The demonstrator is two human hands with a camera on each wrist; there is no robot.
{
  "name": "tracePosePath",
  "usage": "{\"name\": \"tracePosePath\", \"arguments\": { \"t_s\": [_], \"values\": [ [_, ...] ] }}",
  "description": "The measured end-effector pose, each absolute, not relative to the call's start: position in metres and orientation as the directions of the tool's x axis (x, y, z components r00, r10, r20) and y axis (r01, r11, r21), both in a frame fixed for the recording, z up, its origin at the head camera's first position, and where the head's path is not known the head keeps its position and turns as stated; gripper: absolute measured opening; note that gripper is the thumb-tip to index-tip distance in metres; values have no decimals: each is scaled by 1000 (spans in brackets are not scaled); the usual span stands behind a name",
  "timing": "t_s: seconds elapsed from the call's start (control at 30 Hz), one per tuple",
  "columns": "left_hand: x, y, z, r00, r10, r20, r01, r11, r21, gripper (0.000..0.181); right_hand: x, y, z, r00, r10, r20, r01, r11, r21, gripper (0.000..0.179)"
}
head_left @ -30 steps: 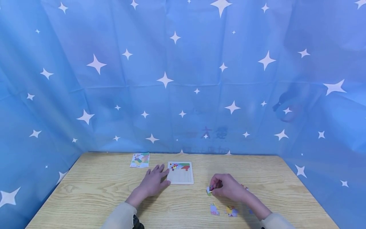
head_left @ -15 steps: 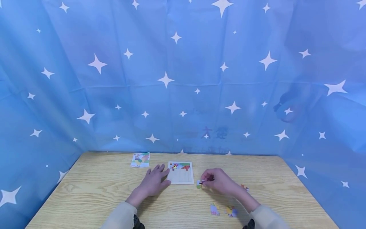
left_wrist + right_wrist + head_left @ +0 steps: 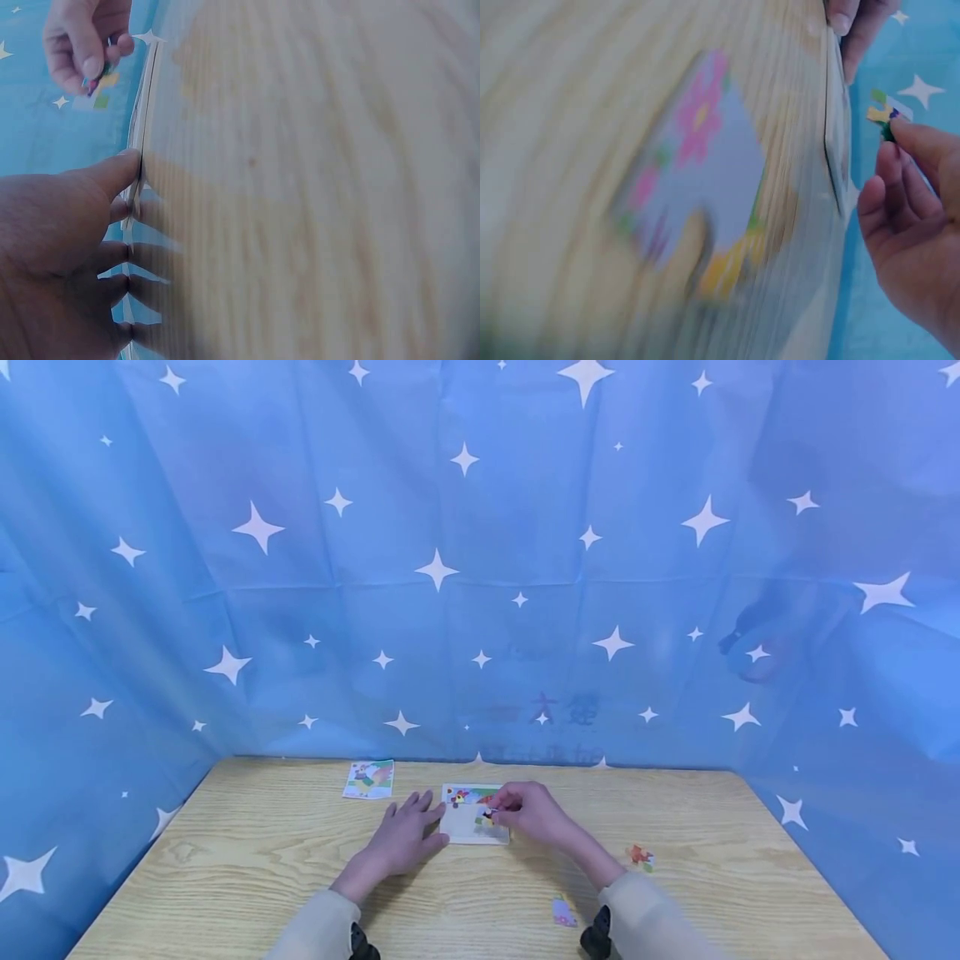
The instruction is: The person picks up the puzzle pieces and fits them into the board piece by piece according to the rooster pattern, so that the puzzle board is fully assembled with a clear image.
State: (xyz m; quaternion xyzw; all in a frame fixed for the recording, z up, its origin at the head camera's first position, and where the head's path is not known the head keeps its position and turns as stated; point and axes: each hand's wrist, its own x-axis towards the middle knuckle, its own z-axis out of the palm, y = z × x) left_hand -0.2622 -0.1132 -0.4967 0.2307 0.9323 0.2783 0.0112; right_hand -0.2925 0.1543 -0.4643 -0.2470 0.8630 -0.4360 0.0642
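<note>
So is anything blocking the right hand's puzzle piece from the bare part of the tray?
No, nothing visible. The right hand pinches the puzzle piece above the tray, over its bare part; the left hand only touches the tray's left edge.

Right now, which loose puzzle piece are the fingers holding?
The yellow-and-green piece, pinched in the right hand. The lavender piece with the pink flower and the orange piece both lie on the table.
</note>
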Motion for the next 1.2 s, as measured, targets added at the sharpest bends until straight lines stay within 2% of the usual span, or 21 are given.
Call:
{"name": "tracePosePath", "arguments": {
  "t_s": [0.23,0.53,0.8,1.2],
  "values": [
    [-258,-111,-489,-895,439,84,413,743,526,58,-301,134,-466,-864,-488,121,-385,485,-785,5],
    [-263,-110,-496,-906,416,81,395,759,517,55,-308,118,-471,-876,-469,107,-371,515,-773,6],
    [-257,-111,-488,-909,410,75,383,753,535,54,-314,108,-478,-872,-474,123,-406,557,-725,7],
    [-262,-112,-496,-898,425,112,418,747,517,54,-318,93,-481,-887,-428,173,-427,618,-661,6]
  ]
}}
